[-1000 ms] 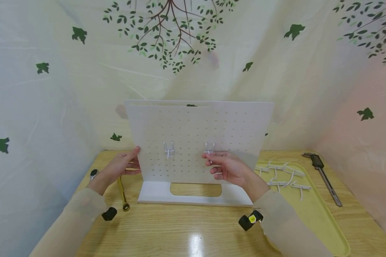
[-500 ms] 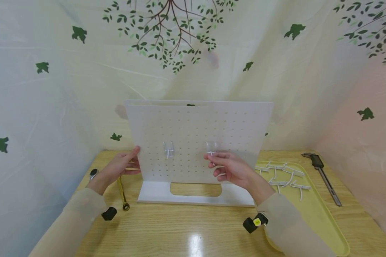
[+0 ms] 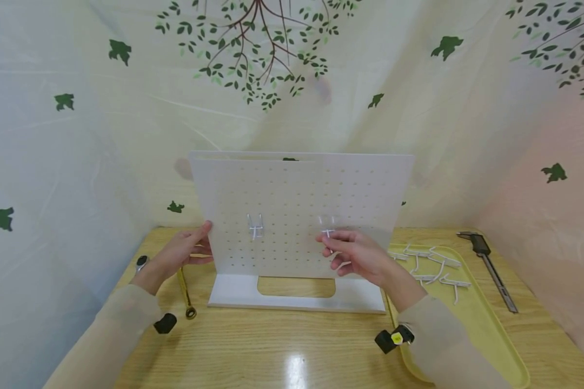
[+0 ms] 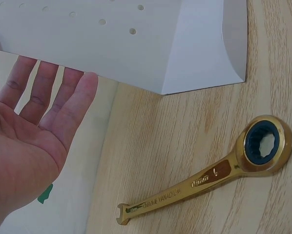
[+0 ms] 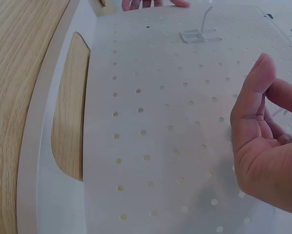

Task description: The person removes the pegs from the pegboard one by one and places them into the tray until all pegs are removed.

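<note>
A white pegboard [image 3: 292, 254] stands upright on its white base [image 3: 233, 292]. My left hand [image 3: 185, 251] holds the board's left edge; the left wrist view shows its fingers [image 4: 70, 100] reaching behind the board. One white double-pronged peg hook [image 3: 256, 231] hangs on the left part of the board. My right hand [image 3: 357, 254] pinches another white peg hook [image 3: 327, 231] between thumb and forefinger, close to the board's face right of centre. In the right wrist view the thumb [image 5: 253, 87] and fingers mostly hide the held hook.
Several white hooks [image 3: 443, 259] lie in a yellow tray [image 3: 496, 335] on the right. Beyond it lies a caliper [image 3: 489, 267]. A gold ratchet wrench [image 4: 185, 189] rests on the wooden table [image 3: 253, 346], left of the base. A leaf-printed cloth [image 3: 292, 124] hangs behind.
My right hand has moved a little to the right along the board with the pinched hook. The left hand, the board and the hanging hook have stayed put.
</note>
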A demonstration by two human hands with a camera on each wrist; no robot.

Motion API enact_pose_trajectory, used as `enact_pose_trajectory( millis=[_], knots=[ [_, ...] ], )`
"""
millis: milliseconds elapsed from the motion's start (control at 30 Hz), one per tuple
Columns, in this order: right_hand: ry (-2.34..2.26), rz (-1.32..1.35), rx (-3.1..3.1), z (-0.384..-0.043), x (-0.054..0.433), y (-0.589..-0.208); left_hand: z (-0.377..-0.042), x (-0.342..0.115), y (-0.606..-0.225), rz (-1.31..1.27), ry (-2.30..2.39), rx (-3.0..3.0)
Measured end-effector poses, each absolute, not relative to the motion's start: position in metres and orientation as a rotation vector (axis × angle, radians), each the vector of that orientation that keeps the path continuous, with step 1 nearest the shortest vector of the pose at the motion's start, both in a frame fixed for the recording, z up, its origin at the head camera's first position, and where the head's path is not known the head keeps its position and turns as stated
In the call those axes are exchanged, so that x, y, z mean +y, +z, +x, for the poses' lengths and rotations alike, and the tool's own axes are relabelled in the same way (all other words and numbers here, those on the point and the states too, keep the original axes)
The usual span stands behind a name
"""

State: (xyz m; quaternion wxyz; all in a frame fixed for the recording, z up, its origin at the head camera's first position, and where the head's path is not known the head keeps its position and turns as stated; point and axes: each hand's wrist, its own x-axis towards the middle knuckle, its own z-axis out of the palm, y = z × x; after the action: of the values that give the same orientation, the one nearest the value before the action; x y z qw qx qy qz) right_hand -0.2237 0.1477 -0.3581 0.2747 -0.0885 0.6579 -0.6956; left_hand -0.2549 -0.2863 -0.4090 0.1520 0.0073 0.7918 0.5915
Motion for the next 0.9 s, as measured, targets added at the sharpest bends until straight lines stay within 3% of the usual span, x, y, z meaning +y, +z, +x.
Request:
enact_pose_trajectory(
  millis=[900],
  knots=[
    [-1.603, -0.469, 2.189, -0.21, 0.232, -0.351, -0.256, -0.286, -0.41, 0.024, 1.682, 2.294]
  ],
)
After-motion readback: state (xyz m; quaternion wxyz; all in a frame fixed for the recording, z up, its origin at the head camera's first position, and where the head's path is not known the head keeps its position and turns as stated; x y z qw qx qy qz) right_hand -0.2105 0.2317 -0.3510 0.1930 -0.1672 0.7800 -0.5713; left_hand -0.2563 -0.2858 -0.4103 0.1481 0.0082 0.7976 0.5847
